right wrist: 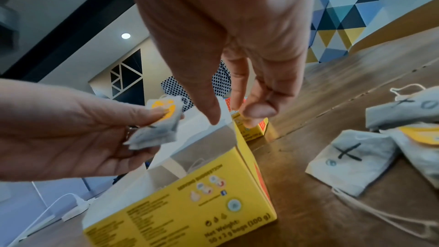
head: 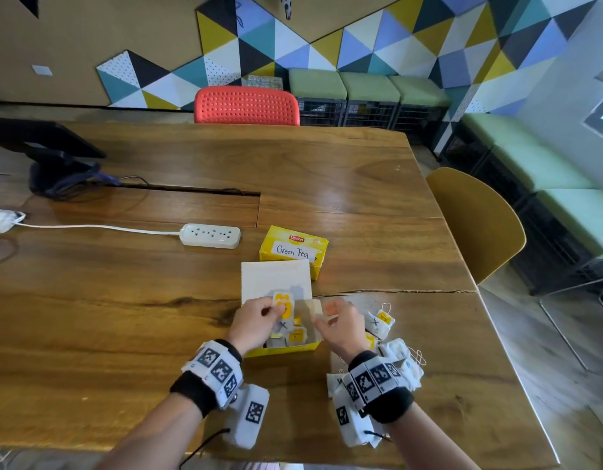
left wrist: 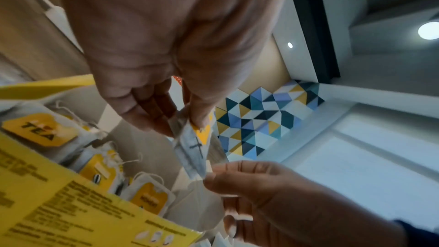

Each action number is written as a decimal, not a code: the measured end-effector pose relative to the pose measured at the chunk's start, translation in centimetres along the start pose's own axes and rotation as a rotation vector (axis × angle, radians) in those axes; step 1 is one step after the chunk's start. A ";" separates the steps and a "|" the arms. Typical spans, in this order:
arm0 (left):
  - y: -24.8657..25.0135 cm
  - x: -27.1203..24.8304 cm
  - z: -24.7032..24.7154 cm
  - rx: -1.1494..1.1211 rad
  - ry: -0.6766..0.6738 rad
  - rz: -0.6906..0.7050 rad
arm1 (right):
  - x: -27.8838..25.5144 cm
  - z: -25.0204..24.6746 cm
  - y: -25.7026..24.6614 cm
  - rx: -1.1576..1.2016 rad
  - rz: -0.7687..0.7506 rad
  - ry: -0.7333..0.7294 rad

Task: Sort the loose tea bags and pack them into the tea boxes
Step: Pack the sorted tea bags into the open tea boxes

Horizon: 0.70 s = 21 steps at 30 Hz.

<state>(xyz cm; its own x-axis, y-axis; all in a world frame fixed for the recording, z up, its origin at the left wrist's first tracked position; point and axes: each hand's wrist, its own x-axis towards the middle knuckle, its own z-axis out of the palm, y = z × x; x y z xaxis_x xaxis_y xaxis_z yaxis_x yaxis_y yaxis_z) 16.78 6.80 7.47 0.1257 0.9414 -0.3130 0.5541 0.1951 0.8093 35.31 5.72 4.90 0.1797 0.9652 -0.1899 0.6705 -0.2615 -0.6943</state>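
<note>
The wooden table [head: 327, 171] fills mid-frame, wide and bare toward the upper half. Lower centre, the open tea box [head: 282, 348] stands with its flap raised, presumably to take X-marked bags; the closed Green Tea box [head: 295, 248] sits just above it. Loose tea bags [head: 383, 322] lie heaped lower right, within easy reach. The left hand [head: 256, 322] pinches a tea bag [head: 283, 305] over the opening; the right hand [head: 340, 325] hovers alongside, fingers relaxed, holding nothing.

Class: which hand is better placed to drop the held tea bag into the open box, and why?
Left. The left hand already pinches the tea bag above the open box; the right hand holds nothing.
</note>
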 end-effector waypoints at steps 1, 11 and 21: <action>0.2 0.3 0.4 0.050 -0.007 0.017 | 0.2 0.3 0.0 0.002 0.000 -0.002; 0.7 1.4 1.6 0.294 -0.075 -0.040 | -0.3 0.2 -1.8 -0.269 -0.254 0.100; 0.6 1.0 -1.6 0.277 0.053 -0.116 | 1.3 1.1 -3.1 -0.818 -0.318 -0.248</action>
<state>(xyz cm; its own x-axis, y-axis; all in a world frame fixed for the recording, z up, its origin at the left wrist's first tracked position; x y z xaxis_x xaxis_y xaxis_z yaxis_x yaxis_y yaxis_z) 15.92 8.32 8.40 0.0096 0.9318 -0.3630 0.7667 0.2262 0.6009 32.64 7.81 6.06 -0.1970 0.9386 -0.2833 0.9804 0.1913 -0.0481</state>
